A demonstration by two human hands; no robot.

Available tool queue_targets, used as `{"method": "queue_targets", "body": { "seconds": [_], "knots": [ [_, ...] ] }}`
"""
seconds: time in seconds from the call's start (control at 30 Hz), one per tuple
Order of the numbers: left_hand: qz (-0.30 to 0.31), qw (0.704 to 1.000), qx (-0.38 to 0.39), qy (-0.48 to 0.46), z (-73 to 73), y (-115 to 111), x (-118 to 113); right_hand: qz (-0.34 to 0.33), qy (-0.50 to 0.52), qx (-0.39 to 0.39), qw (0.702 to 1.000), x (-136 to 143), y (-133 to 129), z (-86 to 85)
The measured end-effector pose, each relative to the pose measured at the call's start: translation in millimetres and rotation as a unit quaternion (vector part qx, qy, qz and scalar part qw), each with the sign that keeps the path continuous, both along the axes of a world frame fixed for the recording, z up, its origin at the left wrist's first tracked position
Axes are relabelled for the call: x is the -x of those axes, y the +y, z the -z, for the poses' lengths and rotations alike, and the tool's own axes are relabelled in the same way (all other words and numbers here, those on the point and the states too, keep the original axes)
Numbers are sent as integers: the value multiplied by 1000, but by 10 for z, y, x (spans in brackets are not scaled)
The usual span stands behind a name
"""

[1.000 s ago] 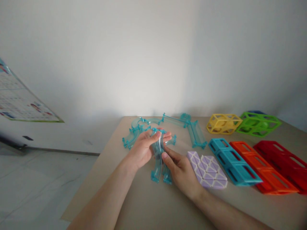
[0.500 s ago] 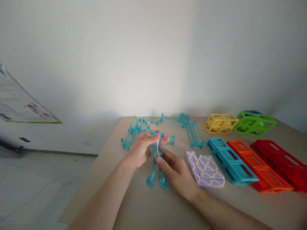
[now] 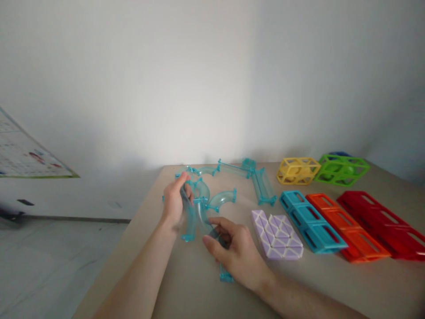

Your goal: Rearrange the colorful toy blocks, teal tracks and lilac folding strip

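Note:
My left hand (image 3: 175,199) is closed around a translucent teal marble-run track piece (image 3: 190,221), which hangs down from the fingers. My right hand (image 3: 234,248) grips a second, curved teal track piece (image 3: 202,217) between thumb and fingers. This piece slants up to the left, and its lower end shows below the hand. Just beyond the hands, a curved teal tube (image 3: 225,198) lies on the table. Another bent teal piece (image 3: 202,189) sits behind my left fingers, partly hidden by them.
A long teal chute (image 3: 264,186) and other track pieces line the table's back. To the right lie lilac triangle tiles (image 3: 279,237) and stacked blue frames (image 3: 312,221), orange frames (image 3: 348,228) and red frames (image 3: 381,223). A yellow cage (image 3: 298,171) and green cage (image 3: 341,170) stand behind.
My hands have moved apart, the left one leftward and the right one slightly down. The two track pieces that were held together are now in separate hands. The view has shifted a little.

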State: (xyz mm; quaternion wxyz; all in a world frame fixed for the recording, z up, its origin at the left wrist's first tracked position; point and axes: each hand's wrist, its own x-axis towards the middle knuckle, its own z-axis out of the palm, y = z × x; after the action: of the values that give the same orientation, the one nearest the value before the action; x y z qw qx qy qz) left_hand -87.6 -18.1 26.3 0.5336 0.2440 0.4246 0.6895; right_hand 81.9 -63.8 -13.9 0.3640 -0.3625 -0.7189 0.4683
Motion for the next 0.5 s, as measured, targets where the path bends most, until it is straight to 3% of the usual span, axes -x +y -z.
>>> {"method": "queue_targets", "body": {
  "seconds": [0.1, 0.2, 0.3, 0.5],
  "knots": [
    [-6, 998, -43, -49, -87, -21, 95, 16, -57, -27, 998, -15, -11, -41],
    [86, 981, -70, -160, -112, -37, 226, 2, -124, -69, 990, -28, 0, -74],
    [125, 959, -99, -235, -80, -47, 329, -23, -191, -121, 974, -35, 11, -84],
    [124, 949, -147, -249, -64, -77, 339, -51, -238, -148, 958, -34, 14, -40]
  ]
}}
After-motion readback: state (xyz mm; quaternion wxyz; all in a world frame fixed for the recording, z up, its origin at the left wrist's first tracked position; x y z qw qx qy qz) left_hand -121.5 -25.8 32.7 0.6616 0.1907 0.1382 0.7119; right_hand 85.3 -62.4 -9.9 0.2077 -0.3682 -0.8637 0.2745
